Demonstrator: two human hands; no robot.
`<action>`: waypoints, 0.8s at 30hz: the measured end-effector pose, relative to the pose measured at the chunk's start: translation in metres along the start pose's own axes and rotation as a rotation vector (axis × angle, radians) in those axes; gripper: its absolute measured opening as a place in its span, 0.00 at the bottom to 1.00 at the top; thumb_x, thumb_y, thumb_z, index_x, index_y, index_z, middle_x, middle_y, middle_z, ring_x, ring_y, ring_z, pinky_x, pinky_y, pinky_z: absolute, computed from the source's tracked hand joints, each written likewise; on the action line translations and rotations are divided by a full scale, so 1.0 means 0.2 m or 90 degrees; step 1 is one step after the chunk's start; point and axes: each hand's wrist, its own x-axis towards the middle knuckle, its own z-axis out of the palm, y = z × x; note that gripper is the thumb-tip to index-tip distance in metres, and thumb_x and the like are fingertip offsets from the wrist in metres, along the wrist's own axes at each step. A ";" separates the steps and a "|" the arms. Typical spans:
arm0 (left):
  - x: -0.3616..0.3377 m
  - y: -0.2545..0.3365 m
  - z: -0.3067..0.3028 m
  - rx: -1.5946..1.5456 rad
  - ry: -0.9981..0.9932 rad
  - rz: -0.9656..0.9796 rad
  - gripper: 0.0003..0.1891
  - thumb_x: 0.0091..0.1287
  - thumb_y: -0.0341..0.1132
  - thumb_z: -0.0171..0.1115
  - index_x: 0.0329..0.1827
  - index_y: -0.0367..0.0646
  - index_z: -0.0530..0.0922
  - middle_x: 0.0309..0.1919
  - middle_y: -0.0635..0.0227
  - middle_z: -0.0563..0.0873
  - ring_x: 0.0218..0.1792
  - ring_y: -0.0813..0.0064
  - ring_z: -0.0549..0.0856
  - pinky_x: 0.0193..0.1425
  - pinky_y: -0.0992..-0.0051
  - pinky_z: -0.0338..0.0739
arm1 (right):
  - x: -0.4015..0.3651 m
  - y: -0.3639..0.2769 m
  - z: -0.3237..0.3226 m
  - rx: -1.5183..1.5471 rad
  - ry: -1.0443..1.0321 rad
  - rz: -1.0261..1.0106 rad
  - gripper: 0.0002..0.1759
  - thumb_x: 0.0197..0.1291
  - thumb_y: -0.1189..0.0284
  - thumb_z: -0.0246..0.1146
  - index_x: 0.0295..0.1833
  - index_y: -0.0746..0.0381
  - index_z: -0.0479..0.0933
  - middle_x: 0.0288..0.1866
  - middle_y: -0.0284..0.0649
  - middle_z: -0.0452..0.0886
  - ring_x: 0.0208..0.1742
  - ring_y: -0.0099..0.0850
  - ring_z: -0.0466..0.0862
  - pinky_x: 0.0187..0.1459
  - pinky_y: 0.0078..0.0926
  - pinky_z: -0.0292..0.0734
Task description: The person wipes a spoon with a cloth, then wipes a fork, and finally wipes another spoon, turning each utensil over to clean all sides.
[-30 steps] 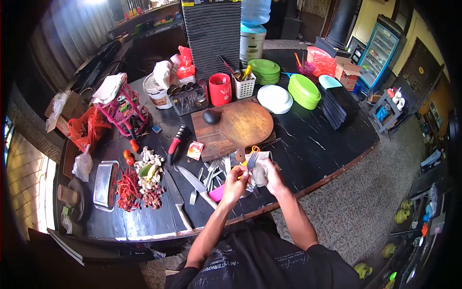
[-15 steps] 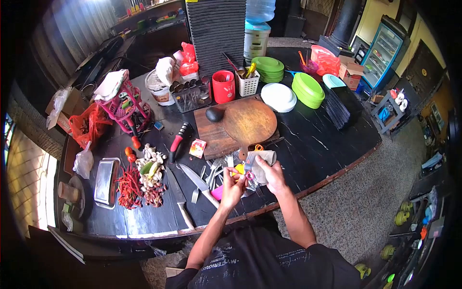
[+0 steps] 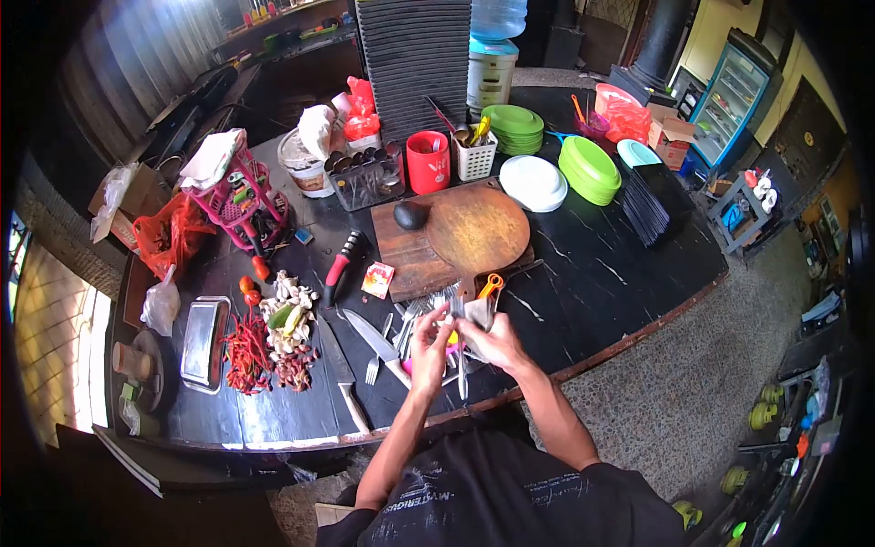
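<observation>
My right hand (image 3: 493,342) is wrapped round a grey cloth (image 3: 479,312) near the table's front edge. Close beside it, my left hand (image 3: 429,345) has its fingers bent at the cloth's left side; what they hold, if anything, is too small to make out. Beneath and between the hands lie several forks and spoons (image 3: 462,372), with bits of yellow and pink among them. Orange-handled scissors (image 3: 492,284) rest just beyond the cloth. A large knife (image 3: 366,335) lies left of my left hand, beside a single fork (image 3: 372,368).
Wooden boards (image 3: 477,230) lie beyond the hands. Another knife (image 3: 334,354), red chillies (image 3: 247,354), garlic (image 3: 290,301) and a metal tray (image 3: 202,345) are at left. Green plates (image 3: 591,170), white plates (image 3: 533,183) and a red container (image 3: 428,163) stand farther back.
Both hands have shifted slightly left and come closer together, the cloth moving with my right hand. The orange scissors handles and more of the cutlery now show.
</observation>
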 end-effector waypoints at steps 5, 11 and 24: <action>0.03 0.08 -0.01 0.150 0.043 0.122 0.06 0.67 0.31 0.70 0.40 0.36 0.86 0.38 0.72 0.81 0.37 0.83 0.75 0.41 0.80 0.70 | -0.03 -0.03 0.01 -0.075 -0.100 0.003 0.16 0.62 0.63 0.69 0.44 0.66 0.83 0.34 0.36 0.87 0.37 0.24 0.85 0.43 0.31 0.79; 0.09 0.08 0.02 -0.091 0.102 0.087 0.07 0.70 0.33 0.68 0.39 0.38 0.82 0.28 0.75 0.83 0.29 0.86 0.78 0.34 0.83 0.70 | -0.07 -0.01 0.05 -0.063 -0.170 0.004 0.18 0.58 0.67 0.72 0.50 0.65 0.80 0.43 0.38 0.87 0.46 0.29 0.85 0.51 0.33 0.79; 0.23 0.23 -0.18 -0.158 0.186 0.187 0.06 0.69 0.31 0.68 0.37 0.38 0.82 0.29 0.70 0.86 0.27 0.83 0.81 0.32 0.80 0.76 | -0.21 -0.14 -0.11 0.050 -0.193 0.088 0.13 0.65 0.69 0.69 0.50 0.64 0.82 0.43 0.32 0.86 0.45 0.24 0.83 0.52 0.26 0.78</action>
